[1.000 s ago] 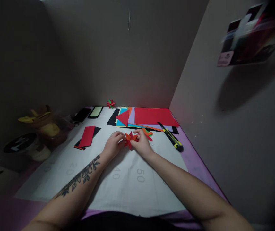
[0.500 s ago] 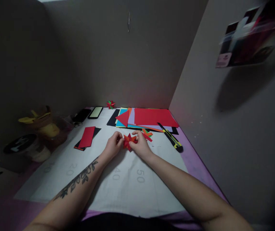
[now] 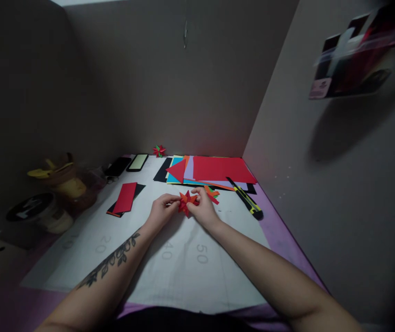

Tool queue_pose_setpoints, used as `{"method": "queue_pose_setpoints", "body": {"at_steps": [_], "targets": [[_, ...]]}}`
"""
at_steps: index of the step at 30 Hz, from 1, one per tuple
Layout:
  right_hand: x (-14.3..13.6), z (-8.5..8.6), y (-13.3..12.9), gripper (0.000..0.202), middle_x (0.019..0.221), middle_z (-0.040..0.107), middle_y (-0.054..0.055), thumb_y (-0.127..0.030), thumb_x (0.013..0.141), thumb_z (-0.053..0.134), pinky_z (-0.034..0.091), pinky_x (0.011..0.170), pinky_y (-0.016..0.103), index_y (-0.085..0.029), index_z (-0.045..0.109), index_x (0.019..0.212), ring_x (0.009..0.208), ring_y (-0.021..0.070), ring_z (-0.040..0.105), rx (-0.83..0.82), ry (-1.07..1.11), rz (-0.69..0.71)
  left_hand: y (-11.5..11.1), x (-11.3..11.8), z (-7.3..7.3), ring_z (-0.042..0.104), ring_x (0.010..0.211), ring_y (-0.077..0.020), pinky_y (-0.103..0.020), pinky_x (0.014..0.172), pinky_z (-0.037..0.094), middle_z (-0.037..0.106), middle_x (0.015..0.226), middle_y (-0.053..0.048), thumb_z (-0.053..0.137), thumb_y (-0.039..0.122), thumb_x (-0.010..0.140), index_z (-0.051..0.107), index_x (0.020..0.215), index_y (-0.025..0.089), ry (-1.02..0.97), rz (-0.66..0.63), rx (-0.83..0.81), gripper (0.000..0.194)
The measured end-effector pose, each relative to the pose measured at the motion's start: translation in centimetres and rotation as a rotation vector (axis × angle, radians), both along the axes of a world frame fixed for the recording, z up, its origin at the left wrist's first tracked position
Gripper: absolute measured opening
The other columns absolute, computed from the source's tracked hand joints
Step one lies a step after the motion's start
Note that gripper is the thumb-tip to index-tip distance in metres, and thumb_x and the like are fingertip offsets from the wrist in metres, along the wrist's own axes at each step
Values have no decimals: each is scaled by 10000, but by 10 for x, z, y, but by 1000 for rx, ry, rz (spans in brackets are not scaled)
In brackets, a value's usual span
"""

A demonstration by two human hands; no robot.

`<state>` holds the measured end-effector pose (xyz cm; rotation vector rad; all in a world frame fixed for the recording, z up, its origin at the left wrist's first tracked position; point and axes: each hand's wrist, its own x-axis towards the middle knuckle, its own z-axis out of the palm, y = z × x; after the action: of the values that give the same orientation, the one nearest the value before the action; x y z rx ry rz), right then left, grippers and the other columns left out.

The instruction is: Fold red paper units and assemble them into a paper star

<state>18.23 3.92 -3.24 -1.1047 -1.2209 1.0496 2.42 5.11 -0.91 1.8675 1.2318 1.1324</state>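
Observation:
Between my hands is a folded paper star in red and orange, with several points, held just above the white sheet. My left hand pinches a point on its left side with thumb and fingertips. On the other side, my right hand grips the star between thumb and curled fingers, which cover its right edge. Right behind my right hand lie small folded paper pieces in orange, green and red, partly hidden by it.
Colored paper sheets are stacked at the back. A yellow-black utility knife lies right. Red and black paper strips, a phone and a finished red-green star are left and behind. Tubs and a yellow basket stand far left.
My left hand's fingers have straightened and shifted slightly right onto the star's upper left point. The star has turned or tilted a little; my right hand keeps nearly the same hold.

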Motion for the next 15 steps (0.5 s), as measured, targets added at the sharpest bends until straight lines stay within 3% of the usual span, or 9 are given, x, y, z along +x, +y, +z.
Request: {"method": "queue_pose_setpoints", "body": {"at_steps": [9,15], "targets": [[0,1,-3,361,647,516,-66,-187,652,536,385,456,193,-222,426,994,492,99,484,33,-96,-20,-2,3,2,554,656,-141,-253,616,439,631,711,-17,564,296,748,636,761,154,47,-30,-71,159],[0,-5,-1,354,680,518,-54,-183,671,529,401,505,208,-225,446,1012,542,110,499,88,-172,-48,0,1,-1,562,700,-164,-278,652,433,634,752,-32,511,318,784,638,774,167,135,0,-41,197]]}}
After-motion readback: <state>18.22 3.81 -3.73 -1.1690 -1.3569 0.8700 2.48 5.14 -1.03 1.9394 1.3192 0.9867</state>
